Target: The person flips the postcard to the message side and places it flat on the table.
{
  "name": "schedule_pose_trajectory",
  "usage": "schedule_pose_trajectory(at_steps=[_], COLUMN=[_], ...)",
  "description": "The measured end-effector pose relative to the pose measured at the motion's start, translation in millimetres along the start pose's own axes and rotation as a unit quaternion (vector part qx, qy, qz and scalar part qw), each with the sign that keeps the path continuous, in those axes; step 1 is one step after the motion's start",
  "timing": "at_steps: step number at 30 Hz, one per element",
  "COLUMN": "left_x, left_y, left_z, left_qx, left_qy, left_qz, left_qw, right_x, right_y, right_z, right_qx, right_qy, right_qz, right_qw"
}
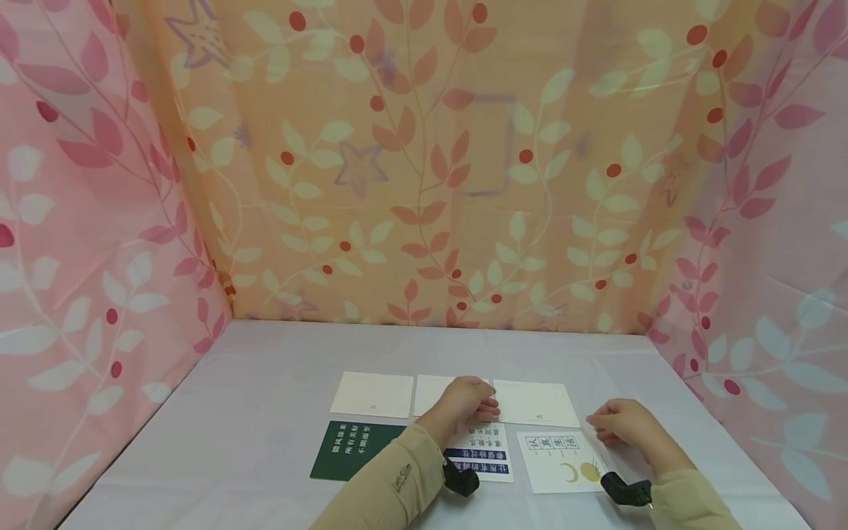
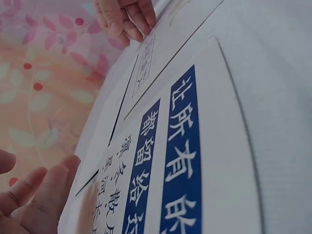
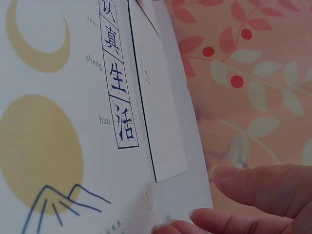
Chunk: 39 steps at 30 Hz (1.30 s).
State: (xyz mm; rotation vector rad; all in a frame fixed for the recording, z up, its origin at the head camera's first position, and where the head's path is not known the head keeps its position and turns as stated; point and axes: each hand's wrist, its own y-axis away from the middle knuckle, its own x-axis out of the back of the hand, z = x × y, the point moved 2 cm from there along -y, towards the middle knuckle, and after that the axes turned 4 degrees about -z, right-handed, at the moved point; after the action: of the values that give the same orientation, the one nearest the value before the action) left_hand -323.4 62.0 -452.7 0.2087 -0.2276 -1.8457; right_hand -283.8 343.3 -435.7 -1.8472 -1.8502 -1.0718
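Note:
Six cards lie on the table in two rows. My left hand (image 1: pixel 462 401), holding nothing, hovers over the middle blank card (image 1: pixel 429 391) and reaches the edge of the right blank card (image 1: pixel 536 403). Under its wrist is a white card with blue bands of writing (image 1: pixel 495 442), partly covered by the sleeve. My right hand (image 1: pixel 628 427) is beside the right blank card's near corner, thumb and fingers apart in the right wrist view. Close to it lies a card with a yellow moon and sun (image 3: pixel 41 151). A green card (image 1: pixel 347 449) lies at front left, beside a blank card (image 1: pixel 371 395) behind it.
White cloth covers the table (image 1: pixel 265 383). Patterned curtains stand around it: an orange one (image 1: pixel 424 184) at the back, pink ones at the left (image 1: pixel 79 258) and right (image 1: pixel 782 294). A black wrist camera (image 1: pixel 626 489) hangs over the moon card's near corner.

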Motion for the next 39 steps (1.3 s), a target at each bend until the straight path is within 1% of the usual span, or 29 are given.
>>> schedule_pose_trajectory(at_steps=[4, 6, 11, 17, 22, 30, 32, 39], left_x=[-2.2, -3.1, -5.1, -11.6, -16.2, -18.8, -19.3, -21.0], left_y=[4.9, 7.2, 13.1, 19.7, 21.5, 26.8, 27.7, 27.9], left_z=[-1.5, -2.0, -3.5, -6.2, -9.9, -12.1, -12.4, -14.2], left_qx=[0.003, 0.004, 0.000, -0.001, -0.007, 0.001, 0.000, 0.001], left_qy=[-0.003, 0.003, 0.014, 0.008, 0.000, 0.003, 0.001, -0.001], left_qz=[-0.005, -0.008, -0.016, -0.030, -0.040, -0.048, -0.048, -0.054], left_qw=[1.0000, 1.0000, 0.9998, 0.9995, 0.9992, 0.9988, 0.9988, 0.9985], right_x=[0.8, 0.6, -0.8, -1.1, -1.2, -3.0, -3.4, -4.4], right_y=[5.2, 6.9, 7.2, 6.4, 7.6, 11.8, 12.8, 15.4], right_z=[1.8, 3.1, 7.1, 9.2, 10.5, 11.0, 10.6, 8.3], right_qx=[-0.008, -0.017, -0.033, -0.046, -0.039, -0.033, -0.030, -0.024], right_qy=[-0.012, -0.019, -0.035, -0.041, -0.041, -0.042, -0.046, -0.054], right_qz=[-0.005, -0.008, -0.013, -0.015, -0.014, -0.011, -0.012, -0.014], right_qw=[0.9999, 0.9997, 0.9988, 0.9980, 0.9983, 0.9985, 0.9984, 0.9982])
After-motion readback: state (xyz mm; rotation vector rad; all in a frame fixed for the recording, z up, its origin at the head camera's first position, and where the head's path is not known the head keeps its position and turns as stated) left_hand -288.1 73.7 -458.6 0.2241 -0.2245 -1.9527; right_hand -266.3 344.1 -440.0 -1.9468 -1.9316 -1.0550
